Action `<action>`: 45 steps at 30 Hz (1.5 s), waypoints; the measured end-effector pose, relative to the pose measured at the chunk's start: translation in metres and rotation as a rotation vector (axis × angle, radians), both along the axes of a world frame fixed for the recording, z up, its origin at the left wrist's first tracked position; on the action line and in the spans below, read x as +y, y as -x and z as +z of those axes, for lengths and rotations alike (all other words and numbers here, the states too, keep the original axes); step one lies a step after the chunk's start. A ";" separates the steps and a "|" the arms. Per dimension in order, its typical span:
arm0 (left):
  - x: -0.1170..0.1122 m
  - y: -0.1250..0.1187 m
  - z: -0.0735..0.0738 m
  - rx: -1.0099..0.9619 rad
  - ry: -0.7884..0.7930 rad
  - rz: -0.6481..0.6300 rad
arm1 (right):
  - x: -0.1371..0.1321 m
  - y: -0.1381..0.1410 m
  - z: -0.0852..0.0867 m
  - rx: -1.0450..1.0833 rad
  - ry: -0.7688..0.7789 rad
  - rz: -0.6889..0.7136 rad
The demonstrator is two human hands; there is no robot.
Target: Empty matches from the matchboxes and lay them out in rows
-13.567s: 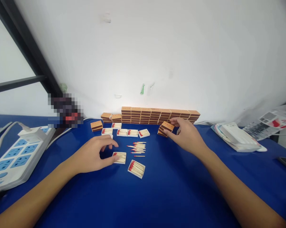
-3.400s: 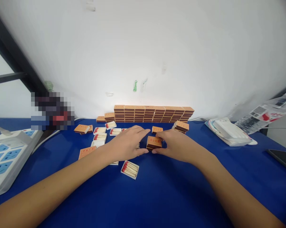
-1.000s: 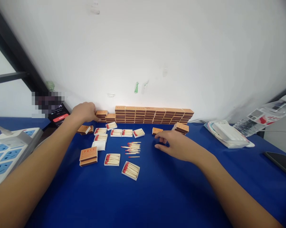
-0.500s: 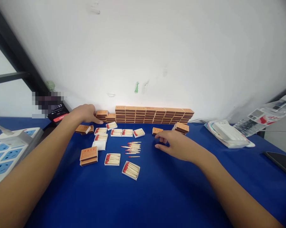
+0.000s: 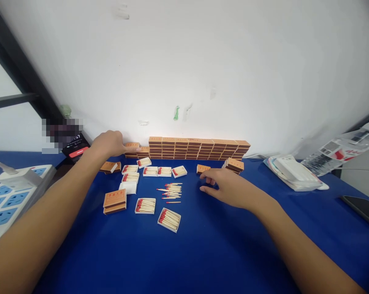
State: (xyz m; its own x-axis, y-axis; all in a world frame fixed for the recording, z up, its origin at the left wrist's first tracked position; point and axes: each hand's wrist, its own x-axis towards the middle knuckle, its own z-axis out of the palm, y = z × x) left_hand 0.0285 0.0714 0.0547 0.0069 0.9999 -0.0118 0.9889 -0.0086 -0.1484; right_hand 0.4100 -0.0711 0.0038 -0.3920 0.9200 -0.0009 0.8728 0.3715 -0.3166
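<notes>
My left hand (image 5: 111,143) reaches over the left end of a row of stacked matchboxes (image 5: 199,149) standing along the wall. Its thumb stretches across the low stack of matchboxes (image 5: 132,145) at that end, while its other fingers are mostly hidden. My right hand (image 5: 223,185) hovers or rests over the blue table, fingers apart and slightly curled, with nothing held. Just beyond its fingertips is a single matchbox (image 5: 203,168). A tilted stack of matchboxes (image 5: 234,164) stands behind it. Between the hands lie loose red-tipped matches (image 5: 172,190) and open trays of matches (image 5: 169,219).
Two stacked matchboxes (image 5: 115,200) and an upturned white tray (image 5: 128,187) are at left centre. A power strip (image 5: 16,200) borders the left side. White packages (image 5: 294,171), a clear plastic bag (image 5: 334,151) and a dark phone (image 5: 362,212) occupy the right.
My left thumb has moved up and right, from in front of the low matchbox stack to across it. My right hand has stayed in place.
</notes>
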 end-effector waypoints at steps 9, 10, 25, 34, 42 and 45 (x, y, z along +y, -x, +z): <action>-0.009 -0.006 0.008 -0.016 -0.016 0.026 | -0.001 0.001 0.001 -0.016 0.011 -0.001; -0.009 -0.006 0.008 -0.021 -0.011 0.028 | -0.001 0.001 0.001 -0.016 0.011 0.000; -0.012 0.000 0.017 -0.018 0.056 0.036 | -0.001 0.000 0.000 -0.013 0.007 0.000; -0.015 -0.024 0.010 0.124 -0.187 -0.263 | 0.001 -0.002 -0.002 -0.013 -0.005 0.012; -0.002 -0.032 -0.018 0.171 -0.228 -0.475 | 0.000 0.000 0.001 -0.013 0.002 0.002; 0.001 -0.028 -0.021 0.199 -0.230 -0.478 | -0.001 0.001 0.001 -0.015 0.005 0.002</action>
